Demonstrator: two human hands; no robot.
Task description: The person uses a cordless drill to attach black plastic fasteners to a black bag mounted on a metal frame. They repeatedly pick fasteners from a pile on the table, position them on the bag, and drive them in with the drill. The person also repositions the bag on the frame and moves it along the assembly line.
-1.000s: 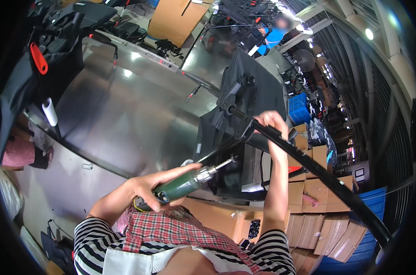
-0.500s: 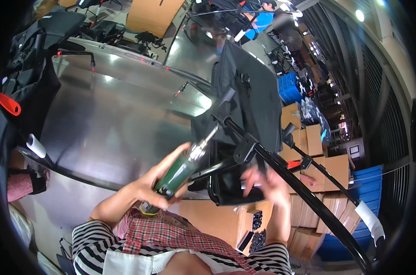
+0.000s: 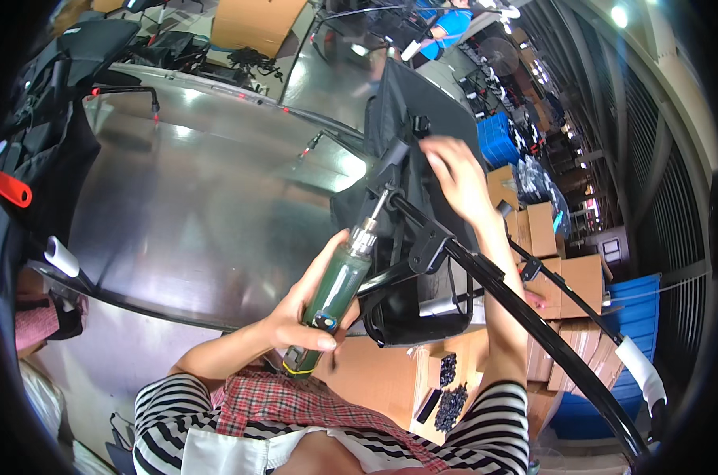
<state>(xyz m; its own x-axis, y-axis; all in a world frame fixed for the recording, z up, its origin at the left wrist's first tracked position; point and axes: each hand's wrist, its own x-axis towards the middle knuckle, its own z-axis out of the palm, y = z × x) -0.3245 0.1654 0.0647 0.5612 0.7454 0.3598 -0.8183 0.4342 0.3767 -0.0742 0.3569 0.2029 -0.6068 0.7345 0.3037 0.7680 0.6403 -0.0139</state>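
Observation:
My left hand is wrapped round a green power screwdriver. Its bit points up and reaches the black plastic joint of a stroller-like frame. Just beyond that joint, over black fabric, is my right hand; its fingers stretch leftward, a little apart, and nothing shows in them. A black tube runs from the joint toward the lower right, with a black hinge bracket on it. Below the bracket hangs a black fabric basket. Whether my right fingertips touch the joint is unclear.
A shiny metal worktable spreads to the left. Another black frame with a red handle stands at its left end. Small black parts lie in a carton near me. Cartons and a blue bin stand right. A person in blue works far off.
My right hand has moved up from beside the basket to the fabric behind the joint. The screwdriver has shifted right and stands steeper, its bit now at the joint.

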